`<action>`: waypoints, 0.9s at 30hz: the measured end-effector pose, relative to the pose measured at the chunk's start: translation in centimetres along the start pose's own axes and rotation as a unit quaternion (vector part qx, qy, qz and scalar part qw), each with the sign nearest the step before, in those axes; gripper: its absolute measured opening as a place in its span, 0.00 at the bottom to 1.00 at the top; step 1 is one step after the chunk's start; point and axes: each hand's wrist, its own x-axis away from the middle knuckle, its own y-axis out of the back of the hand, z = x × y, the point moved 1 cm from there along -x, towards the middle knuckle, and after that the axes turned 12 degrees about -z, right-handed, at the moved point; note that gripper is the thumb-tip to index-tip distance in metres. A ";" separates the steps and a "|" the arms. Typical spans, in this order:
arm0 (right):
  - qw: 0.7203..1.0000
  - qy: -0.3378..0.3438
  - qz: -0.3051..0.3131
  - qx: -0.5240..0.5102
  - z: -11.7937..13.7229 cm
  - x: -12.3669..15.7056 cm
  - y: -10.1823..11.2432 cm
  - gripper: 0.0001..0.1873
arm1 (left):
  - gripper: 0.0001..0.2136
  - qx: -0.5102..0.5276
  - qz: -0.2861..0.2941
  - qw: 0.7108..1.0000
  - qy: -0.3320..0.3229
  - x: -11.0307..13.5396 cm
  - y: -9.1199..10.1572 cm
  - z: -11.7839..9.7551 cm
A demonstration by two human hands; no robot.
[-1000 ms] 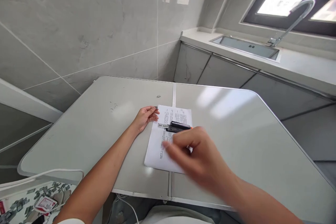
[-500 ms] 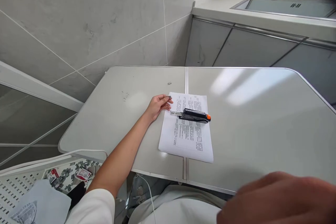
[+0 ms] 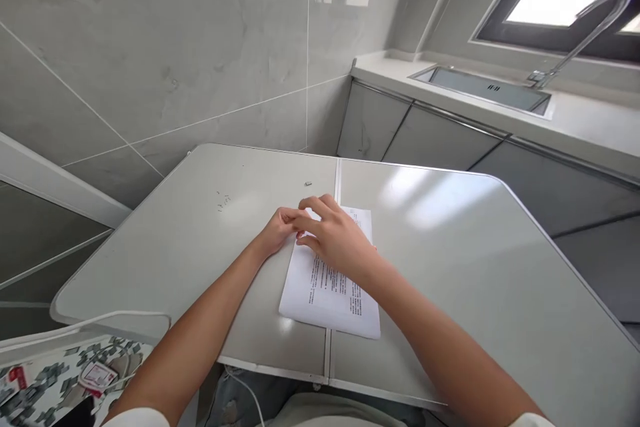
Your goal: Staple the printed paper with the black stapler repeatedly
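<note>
A printed white sheet of paper (image 3: 325,293) lies on the grey folding table (image 3: 450,247) across its centre seam. My left hand (image 3: 277,230) rests at the sheet's top left corner with its fingers curled and their tips together. My right hand (image 3: 336,239) lies over the top of the sheet, fingers bent, its fingertips meeting those of my left hand. The black utility knife with the orange end is hidden; my right hand covers the spot where it lay. What the fingers pinch cannot be made out.
A small metal bit (image 3: 309,183) and some tiny specks (image 3: 223,200) lie on the table's far left half. A sink (image 3: 483,88) with a tap (image 3: 580,40) is at the back right. A white cable (image 3: 100,321) runs past the table's near left edge.
My right hand, which had swung down out of the way, has come back over the top of the sheet and now covers the knife. The head tilted down, then up again. My left hand stayed.
</note>
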 end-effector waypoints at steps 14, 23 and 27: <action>0.998 -0.040 -0.047 0.029 -8.5 3.0 -1.1 0.14 | 0.19 0.134 0.051 0.990 0.010 -0.4 -0.3 0.3; 0.904 -0.395 -0.133 0.098 -25.6 7.1 -1.0 0.10 | 0.15 0.174 -0.051 0.983 0.035 -0.8 -0.1 0.4; 0.922 -0.357 -0.127 0.081 -25.6 7.8 -1.7 0.11 | 0.14 0.173 -0.060 0.982 0.042 -0.9 0.0 0.9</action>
